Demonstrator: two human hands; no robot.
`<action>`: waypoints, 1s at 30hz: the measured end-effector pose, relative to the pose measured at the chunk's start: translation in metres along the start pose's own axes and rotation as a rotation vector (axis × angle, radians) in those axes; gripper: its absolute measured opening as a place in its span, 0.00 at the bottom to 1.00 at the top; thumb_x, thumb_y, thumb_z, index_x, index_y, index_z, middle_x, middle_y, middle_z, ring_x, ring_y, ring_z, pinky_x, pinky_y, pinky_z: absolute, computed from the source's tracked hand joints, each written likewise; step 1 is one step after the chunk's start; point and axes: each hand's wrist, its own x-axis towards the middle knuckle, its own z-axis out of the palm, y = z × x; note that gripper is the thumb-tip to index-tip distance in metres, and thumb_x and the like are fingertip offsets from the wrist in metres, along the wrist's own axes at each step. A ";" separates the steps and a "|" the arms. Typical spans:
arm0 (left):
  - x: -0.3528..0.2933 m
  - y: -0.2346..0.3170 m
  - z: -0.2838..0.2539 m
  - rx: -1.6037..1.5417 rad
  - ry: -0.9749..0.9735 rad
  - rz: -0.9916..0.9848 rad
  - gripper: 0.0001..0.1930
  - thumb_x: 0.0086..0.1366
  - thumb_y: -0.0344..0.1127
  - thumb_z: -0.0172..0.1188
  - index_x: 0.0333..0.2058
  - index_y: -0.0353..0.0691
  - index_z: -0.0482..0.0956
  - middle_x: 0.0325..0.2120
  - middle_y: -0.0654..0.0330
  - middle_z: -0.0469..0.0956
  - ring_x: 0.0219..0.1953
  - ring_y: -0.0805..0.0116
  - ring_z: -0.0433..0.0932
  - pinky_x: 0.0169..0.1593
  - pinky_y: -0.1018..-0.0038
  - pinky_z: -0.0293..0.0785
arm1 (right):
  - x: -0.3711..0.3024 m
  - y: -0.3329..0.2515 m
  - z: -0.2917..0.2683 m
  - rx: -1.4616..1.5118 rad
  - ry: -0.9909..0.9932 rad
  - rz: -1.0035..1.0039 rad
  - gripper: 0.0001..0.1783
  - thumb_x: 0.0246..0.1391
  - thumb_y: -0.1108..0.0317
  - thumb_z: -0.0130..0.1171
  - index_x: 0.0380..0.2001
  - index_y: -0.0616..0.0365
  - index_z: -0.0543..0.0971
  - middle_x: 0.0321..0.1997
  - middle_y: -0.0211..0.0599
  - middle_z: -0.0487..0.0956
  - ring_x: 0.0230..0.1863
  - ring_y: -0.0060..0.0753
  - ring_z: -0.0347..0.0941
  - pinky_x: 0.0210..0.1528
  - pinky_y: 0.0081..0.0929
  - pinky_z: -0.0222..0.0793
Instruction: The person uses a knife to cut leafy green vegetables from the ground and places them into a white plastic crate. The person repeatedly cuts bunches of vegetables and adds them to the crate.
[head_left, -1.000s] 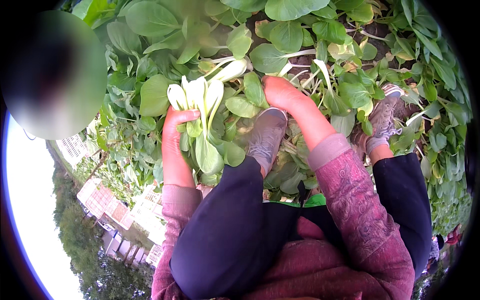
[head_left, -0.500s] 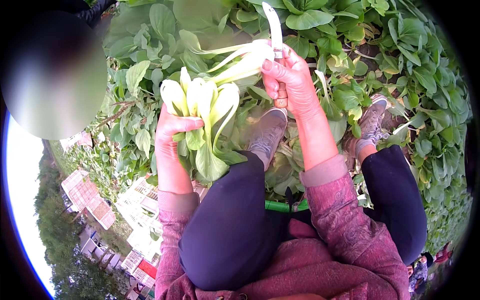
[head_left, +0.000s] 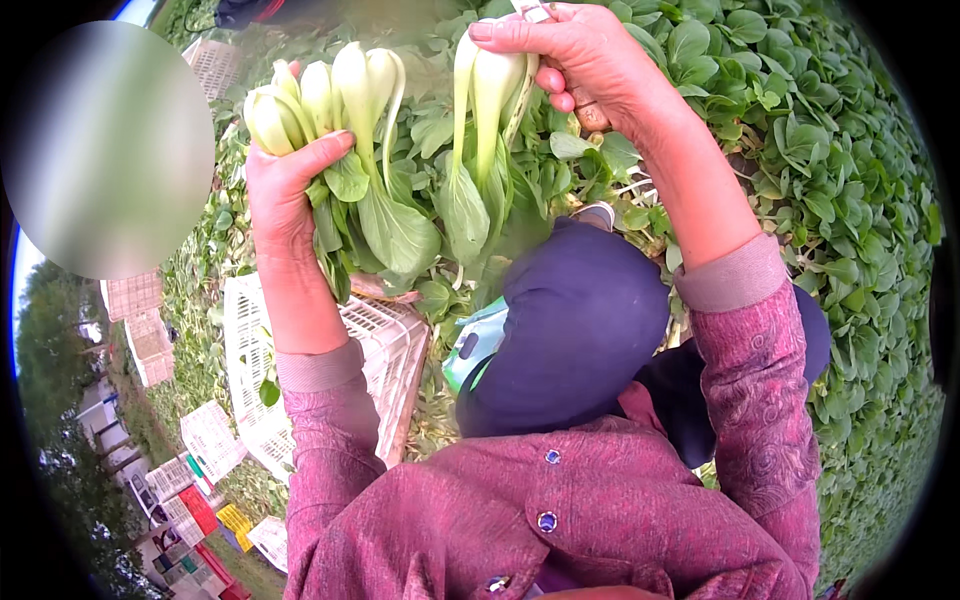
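Over the field (head_left: 815, 160), our left hand (head_left: 285, 190) is gripping several greens (head_left: 352, 90), and our right hand (head_left: 590, 60) is gripping another plant (head_left: 493, 85) together with a knife (head_left: 592, 117). With this double hold, we are possibly risking a slip or a cut.

The ground (head_left: 262, 488) bears leafy plants (head_left: 840, 270) and white crates (head_left: 393, 350).

The bunch of leafy heads (head_left: 375, 120) is in the left hand (head_left: 285, 190), and to the right of it another leafy head (head_left: 490, 95) is in the right hand (head_left: 600, 70), together with a knife (head_left: 592, 117). A crate (head_left: 390, 335) lies behind the left forearm (head_left: 298, 290), and the bent knee (head_left: 585, 320) is to the right of this crate. Growing plants (head_left: 840, 230) cover the right side, while more crates (head_left: 212, 440) are at the far left.
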 end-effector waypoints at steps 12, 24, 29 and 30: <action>-0.129 -0.014 -0.019 -0.218 0.260 0.110 0.37 0.47 0.26 0.71 0.55 0.34 0.62 0.44 0.58 0.74 0.45 0.68 0.74 0.51 0.72 0.70 | -0.049 0.006 0.137 -0.284 -0.149 0.080 0.20 0.42 0.52 0.69 0.22 0.59 0.77 0.11 0.23 0.64 0.08 0.12 0.60 0.04 0.14 0.46; -0.177 -0.058 -0.065 -0.111 0.251 -0.068 0.41 0.41 0.22 0.71 0.55 0.33 0.61 0.45 0.57 0.73 0.45 0.67 0.74 0.51 0.71 0.71 | -0.067 0.035 0.163 -0.560 -0.408 0.202 0.18 0.43 0.61 0.67 0.33 0.63 0.77 0.13 0.22 0.69 0.08 0.10 0.61 0.05 0.12 0.45; -0.185 -0.066 -0.074 0.029 0.213 -0.139 0.41 0.41 0.23 0.72 0.56 0.34 0.62 0.47 0.58 0.73 0.48 0.68 0.73 0.54 0.72 0.67 | -0.059 0.050 0.155 -0.626 -0.504 0.280 0.17 0.39 0.64 0.64 0.34 0.61 0.76 0.12 0.21 0.67 0.09 0.11 0.59 0.07 0.14 0.43; -0.186 -0.066 -0.078 0.040 0.183 -0.153 0.41 0.41 0.23 0.71 0.57 0.33 0.62 0.48 0.57 0.72 0.48 0.68 0.73 0.55 0.72 0.67 | -0.060 0.052 0.155 -0.634 -0.517 0.289 0.17 0.39 0.64 0.62 0.33 0.60 0.75 0.12 0.20 0.66 0.09 0.12 0.58 0.07 0.15 0.42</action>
